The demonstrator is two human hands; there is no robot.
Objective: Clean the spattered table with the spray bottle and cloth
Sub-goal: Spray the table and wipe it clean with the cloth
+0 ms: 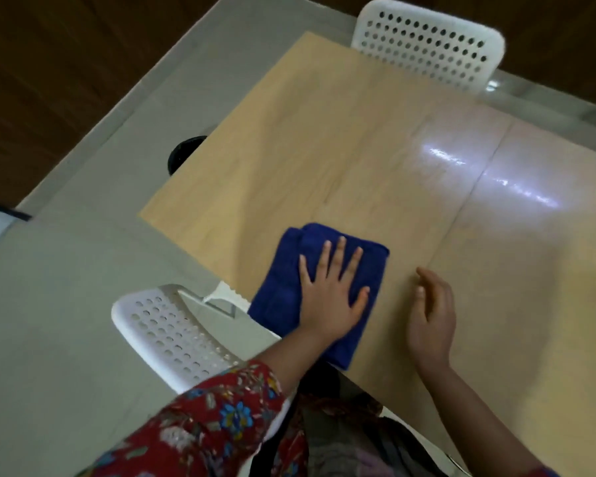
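One blue cloth (283, 280), one table (324, 149), two white chairs (427, 46) (172, 332), one left hand (331, 297), one right hand (430, 318).

Cloth (276, 297): solid deep blue, no pattern.
Table (324, 149): pale tan wood finish with faint grain streaks and white glare patches on its right portion.
Far chair (427, 46): white, back perforated with regular rows of round holes.
Near chair (172, 332): white, same round-hole pattern.
Sleeve (214, 418): dark red, floral print in blue, yellow and white.
Floor (66, 304): plain grey-beige.
Wood-toned surface (49, 63) beyond the floor: dark brown.
Round object (183, 153) at the table edge: black.
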